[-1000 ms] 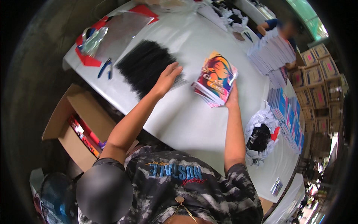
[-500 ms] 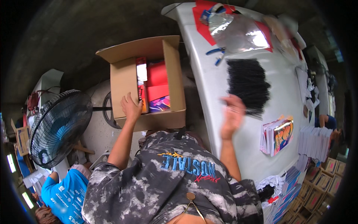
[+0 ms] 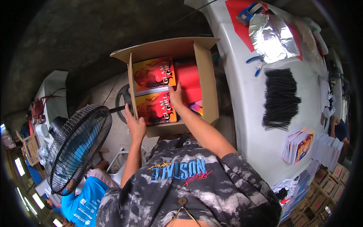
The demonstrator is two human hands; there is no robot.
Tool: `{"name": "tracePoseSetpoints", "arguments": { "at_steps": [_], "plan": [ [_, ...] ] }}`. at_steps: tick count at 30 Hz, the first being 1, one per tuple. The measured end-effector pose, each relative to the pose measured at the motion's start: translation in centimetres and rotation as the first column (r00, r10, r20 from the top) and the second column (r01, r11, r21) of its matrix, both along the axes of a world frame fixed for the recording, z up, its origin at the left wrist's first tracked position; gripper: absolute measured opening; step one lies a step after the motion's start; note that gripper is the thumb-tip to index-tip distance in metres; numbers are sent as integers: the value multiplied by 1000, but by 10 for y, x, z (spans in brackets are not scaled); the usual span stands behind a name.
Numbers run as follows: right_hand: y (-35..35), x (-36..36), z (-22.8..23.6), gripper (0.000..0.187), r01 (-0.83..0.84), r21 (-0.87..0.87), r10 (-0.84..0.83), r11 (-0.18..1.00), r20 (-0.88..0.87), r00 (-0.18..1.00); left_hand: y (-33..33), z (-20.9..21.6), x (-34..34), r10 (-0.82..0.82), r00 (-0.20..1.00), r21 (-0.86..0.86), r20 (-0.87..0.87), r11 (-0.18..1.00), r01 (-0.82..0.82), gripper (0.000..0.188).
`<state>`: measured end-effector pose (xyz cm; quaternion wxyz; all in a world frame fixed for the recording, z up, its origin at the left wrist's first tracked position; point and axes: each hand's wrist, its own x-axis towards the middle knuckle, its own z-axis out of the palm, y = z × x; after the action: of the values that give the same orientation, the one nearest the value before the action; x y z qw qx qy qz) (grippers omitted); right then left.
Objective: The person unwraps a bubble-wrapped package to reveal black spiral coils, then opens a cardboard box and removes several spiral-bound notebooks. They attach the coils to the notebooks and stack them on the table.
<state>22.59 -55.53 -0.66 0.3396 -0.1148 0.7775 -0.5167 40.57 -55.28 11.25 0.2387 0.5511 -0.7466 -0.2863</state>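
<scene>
An open cardboard box (image 3: 208, 75) stands in front of me beside the table. On its left side lie two spiral-bound notebooks (image 3: 154, 108) with red and orange covers, one beyond the other. Red-covered items (image 3: 186, 73) and a purple patterned one (image 3: 196, 107) fill the right side. My right hand (image 3: 176, 99) reaches in, its thumb and forefinger apart against the notebooks' right edges; its other fingers are partly hidden. At the box's near left corner, my left hand (image 3: 136, 126) touches the outer wall with fingers stretched and thumb apart.
A black fan (image 3: 81, 147) is close on my left, with a person in a blue shirt (image 3: 89, 200) behind it. The white table (image 3: 245, 113) holds black wires (image 3: 281, 98), blue-handled pliers (image 3: 257, 64), clear plastic film (image 3: 270, 38) and a notebook stack (image 3: 298, 145).
My right hand has come from over the table into the box. The left flap has been folded back, uncovering the notebooks. My left hand now rests at the box's outer side.
</scene>
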Motion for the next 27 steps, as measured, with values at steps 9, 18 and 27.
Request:
{"name": "tracePoseSetpoints", "arguments": {
  "at_steps": [9,18,27],
  "plan": [
    [1,-15,-20,85,-39,48,32,998,140,990,10,-25,4,19,992,235,-124,972,11,77],
    [-11,-32,-20,94,-192,338,171,921,93,981,15,-36,-2,-54,960,309,-273,941,141,76],
    [-19,-69,-21,60,-135,-184,218,974,579,785,10,-38,1,-44,937,325,-348,931,164,76]
  ]
}}
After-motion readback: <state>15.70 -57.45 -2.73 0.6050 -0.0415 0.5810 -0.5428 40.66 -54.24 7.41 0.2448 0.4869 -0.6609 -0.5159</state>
